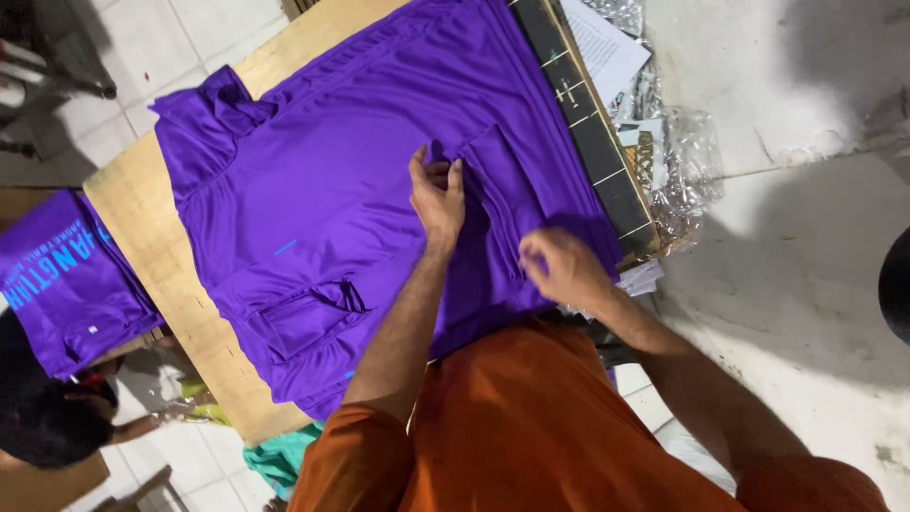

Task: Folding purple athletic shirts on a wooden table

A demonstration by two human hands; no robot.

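A purple short-sleeved shirt lies spread flat on a wooden board table. My left hand rests near the shirt's middle and pinches up a small fold of the fabric. My right hand is at the shirt's near right edge, its fingers curled on the cloth where a sleeve is folded over. My orange shirt fills the bottom of the view.
A dark strip with pale marks runs along the table's right edge. Papers and clear plastic bags lie beyond it. A folded purple shirt with cyan print sits at the left. Another person's head is at bottom left.
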